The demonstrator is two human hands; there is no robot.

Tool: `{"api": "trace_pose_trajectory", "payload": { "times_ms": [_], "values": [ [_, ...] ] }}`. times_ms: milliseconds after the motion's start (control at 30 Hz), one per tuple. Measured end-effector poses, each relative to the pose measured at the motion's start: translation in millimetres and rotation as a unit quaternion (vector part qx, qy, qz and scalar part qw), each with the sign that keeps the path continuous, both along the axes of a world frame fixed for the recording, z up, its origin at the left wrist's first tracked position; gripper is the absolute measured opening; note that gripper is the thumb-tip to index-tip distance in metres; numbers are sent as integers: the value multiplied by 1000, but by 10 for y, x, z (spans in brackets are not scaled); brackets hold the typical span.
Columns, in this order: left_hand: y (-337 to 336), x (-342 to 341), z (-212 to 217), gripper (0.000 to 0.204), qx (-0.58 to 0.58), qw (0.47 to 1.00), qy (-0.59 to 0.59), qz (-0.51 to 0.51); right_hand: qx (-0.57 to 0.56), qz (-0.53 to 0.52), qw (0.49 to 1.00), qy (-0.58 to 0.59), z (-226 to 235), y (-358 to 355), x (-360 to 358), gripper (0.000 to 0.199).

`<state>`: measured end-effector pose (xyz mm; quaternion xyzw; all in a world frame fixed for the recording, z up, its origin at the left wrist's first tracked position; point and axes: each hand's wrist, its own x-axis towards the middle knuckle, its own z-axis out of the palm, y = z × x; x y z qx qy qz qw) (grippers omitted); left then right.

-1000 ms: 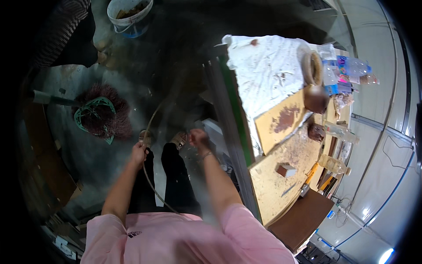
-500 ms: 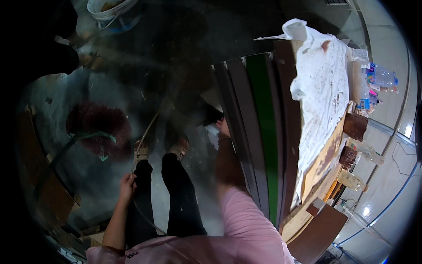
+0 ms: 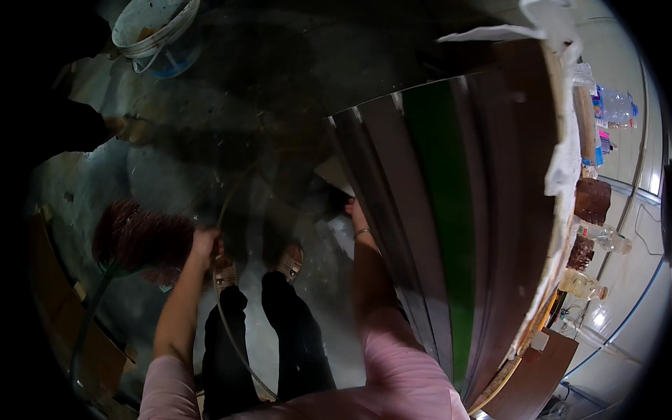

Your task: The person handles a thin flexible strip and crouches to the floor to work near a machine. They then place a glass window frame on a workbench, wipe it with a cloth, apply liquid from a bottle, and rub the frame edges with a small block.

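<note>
My left hand [image 3: 205,243] is closed around a thin pale hose [image 3: 225,315], which hangs in a curve past my leg to my waist. Low beside the left edge of a striped grey and green panelled side [image 3: 448,189], my right hand [image 3: 352,207] reaches in. Its fingers are mostly hidden in shadow there, so their grip does not show. A dark object and a pale sheet-like piece [image 3: 338,234] lie by that hand. Just left of my left hand is a broom [image 3: 140,234] with dark red bristles and a green handle.
A white bucket [image 3: 150,35] stands at the far left, near another person's foot [image 3: 131,129]. White cloth [image 3: 565,154] covers the panelled unit's top, with plastic bottles [image 3: 616,105] beyond it. Brown boards [image 3: 73,301] lie at the left; a blue cable [image 3: 623,322] runs at the right.
My left hand has moved forward, away from my body. The broom's bristles appear turned. The view has shifted, so the panelled side fills more of it; my right hand stays low beside it.
</note>
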<state>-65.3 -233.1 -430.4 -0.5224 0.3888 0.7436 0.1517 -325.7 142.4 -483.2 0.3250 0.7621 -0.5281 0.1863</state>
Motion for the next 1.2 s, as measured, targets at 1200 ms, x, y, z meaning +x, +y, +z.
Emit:
{"api": "trace_pose_trajectory", "payload": {
  "times_ms": [1200],
  "values": [
    [-380,-2416,-2135,22,-636,645,112,-409,2,149,989,23,-907,-422,-244,54]
  ]
}}
